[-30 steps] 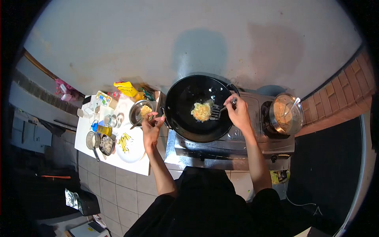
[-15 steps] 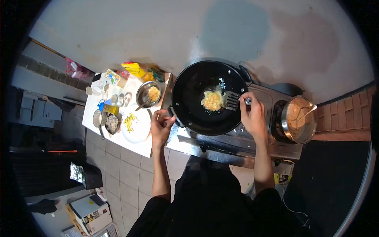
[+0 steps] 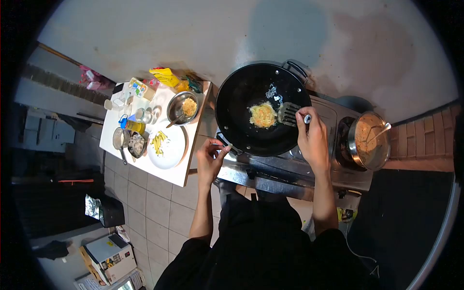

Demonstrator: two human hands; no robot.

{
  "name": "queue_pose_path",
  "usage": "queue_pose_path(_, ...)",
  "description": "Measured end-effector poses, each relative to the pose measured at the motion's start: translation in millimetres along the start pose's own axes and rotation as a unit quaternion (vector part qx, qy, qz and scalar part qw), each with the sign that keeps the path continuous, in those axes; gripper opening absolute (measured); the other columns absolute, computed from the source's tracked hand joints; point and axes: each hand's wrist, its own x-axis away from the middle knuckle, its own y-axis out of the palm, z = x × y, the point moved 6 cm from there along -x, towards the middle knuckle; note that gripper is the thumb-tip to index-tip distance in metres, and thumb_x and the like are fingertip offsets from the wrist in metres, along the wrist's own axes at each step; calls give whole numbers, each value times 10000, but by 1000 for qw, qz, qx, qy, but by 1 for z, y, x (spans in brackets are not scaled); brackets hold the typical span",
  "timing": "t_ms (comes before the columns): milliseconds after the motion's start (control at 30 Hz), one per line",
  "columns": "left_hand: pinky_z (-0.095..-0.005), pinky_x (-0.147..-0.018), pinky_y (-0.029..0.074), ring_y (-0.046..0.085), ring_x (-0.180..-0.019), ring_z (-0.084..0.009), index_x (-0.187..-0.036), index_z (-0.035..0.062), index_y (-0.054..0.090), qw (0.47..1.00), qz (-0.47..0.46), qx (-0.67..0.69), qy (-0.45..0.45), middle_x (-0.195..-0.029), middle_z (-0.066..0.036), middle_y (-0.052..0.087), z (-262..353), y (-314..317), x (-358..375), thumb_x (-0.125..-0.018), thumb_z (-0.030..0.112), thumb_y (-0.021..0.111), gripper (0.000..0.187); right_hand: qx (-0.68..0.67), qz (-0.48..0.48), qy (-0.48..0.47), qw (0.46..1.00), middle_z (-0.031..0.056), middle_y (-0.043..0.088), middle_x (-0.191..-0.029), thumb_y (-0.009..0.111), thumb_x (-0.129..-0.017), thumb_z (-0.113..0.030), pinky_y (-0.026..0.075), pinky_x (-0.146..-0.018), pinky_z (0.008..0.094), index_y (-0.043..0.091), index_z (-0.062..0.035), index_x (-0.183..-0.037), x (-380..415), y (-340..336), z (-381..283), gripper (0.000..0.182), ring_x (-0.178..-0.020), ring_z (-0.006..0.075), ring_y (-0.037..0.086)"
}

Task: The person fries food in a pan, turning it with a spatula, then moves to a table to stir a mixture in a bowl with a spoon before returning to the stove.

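Observation:
A black two-handled wok (image 3: 237, 89) sits on the stove. My left hand (image 3: 209, 158) pinches the wok's near-left handle (image 3: 226, 141) between thumb and fingers. My right hand (image 3: 313, 140) is wrapped around the handle of a slotted spatula (image 3: 288, 114), whose head reaches inside the wok. A pale golden patty (image 3: 263, 115) lies in the wok just left of the spatula's head. Shiny oil and bubbles show around and above it.
To the right, a metal pot (image 3: 368, 140) of orange-brown mixture with a spoon stands on another burner. The white table (image 3: 176, 175) at left bears a steel bowl (image 3: 172, 107) of crumbly food, a plate (image 3: 180, 153) of yellow-green strips, a saucepan (image 3: 119, 137) and bottles.
The wok has turned slightly counterclockwise, its far handle moving up and left. My left hand has moved right with the near handle. The spatula has shifted a little right and up.

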Motion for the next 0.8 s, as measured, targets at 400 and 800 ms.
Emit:
queue_pose_path(400,-276,-450,354,471,-438,-135,-847,32,607,984,-97,-124,87,-650,-72,659,19,-5,-13,-759,183,773,241,40,-7,-43,998,217,595,-1091,563,-874,-32,460,-850,409,542,28,-1038,28,-1,-29,175,-984,419,570)
queue_pose_path(800,-310,-480,388,538,-520,-193,-880,39,725,972,-122,-114,163,-668,-98,599,25,-4,-12,-735,145,770,186,76,3,-26,997,183,590,-1192,536,-846,62,459,-893,337,574,30,-1048,53,-12,-29,208,-1058,331,596)
